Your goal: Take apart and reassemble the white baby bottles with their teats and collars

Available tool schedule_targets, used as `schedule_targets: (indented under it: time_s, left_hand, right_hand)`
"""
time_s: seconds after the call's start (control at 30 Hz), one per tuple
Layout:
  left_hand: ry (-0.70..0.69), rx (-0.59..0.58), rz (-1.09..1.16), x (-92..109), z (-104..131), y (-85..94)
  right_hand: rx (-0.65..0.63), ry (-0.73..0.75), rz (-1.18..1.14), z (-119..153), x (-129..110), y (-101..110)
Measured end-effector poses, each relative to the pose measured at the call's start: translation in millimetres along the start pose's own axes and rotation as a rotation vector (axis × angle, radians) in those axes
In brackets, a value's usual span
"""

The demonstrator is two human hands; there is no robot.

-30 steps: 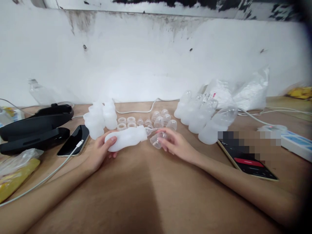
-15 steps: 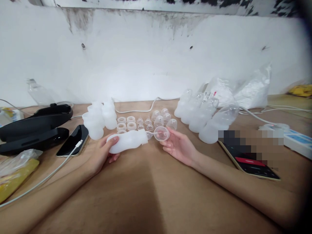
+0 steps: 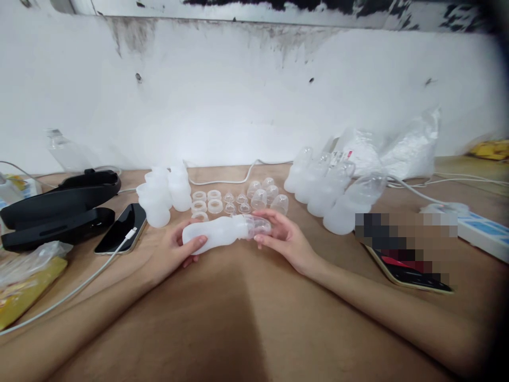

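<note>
My left hand [image 3: 185,245] is closed around the base of a milky white baby bottle [image 3: 214,233], which lies on its side in the air with its neck to the right. Between the thumb and fingers of my right hand [image 3: 287,239] is a clear dome cap [image 3: 259,227], which sits over the nipple end of the bottle. Just behind the bottle stand white collar rings [image 3: 214,206], clear nipples [image 3: 242,198] and several clear caps [image 3: 259,198] in rows on the table.
Open white bottles [image 3: 156,204] stand at left, capped bottles [image 3: 340,209] at right. A phone [image 3: 121,228] with a cable and a black headset-like object [image 3: 59,207] are on the left. Another phone [image 3: 413,270], a power strip [image 3: 487,231] and a plastic bag [image 3: 409,146] are on the right.
My right hand has moved the clear cap left onto the bottle's nipple end and turned it in line with the bottle. My left hand has shifted slightly right with the bottle.
</note>
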State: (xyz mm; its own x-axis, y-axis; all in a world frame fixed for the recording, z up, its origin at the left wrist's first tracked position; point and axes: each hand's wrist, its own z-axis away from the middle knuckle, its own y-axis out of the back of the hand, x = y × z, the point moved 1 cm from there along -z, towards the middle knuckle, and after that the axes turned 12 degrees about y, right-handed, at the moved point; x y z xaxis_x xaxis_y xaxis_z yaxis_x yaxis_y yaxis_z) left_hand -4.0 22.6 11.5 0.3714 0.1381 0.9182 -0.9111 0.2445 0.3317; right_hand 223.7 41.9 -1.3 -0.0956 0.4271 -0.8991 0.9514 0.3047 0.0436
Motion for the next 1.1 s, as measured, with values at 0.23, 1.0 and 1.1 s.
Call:
schedule_targets:
  time_s: [0.23,1.0,1.1]
  left_hand:
    - [-0.251,0.199,-0.286,1,7,1.9]
    - [-0.322,0.395,-0.494,8,16,-9.5]
    - [-0.310,0.400,-0.488,10,18,-12.7]
  right_hand:
    - [-0.024,-0.013,0.024,1,-3,1]
    - [-0.122,-0.063,-0.118,-1,5,4]
    - [-0.128,-0.067,-0.096,0,3,5]
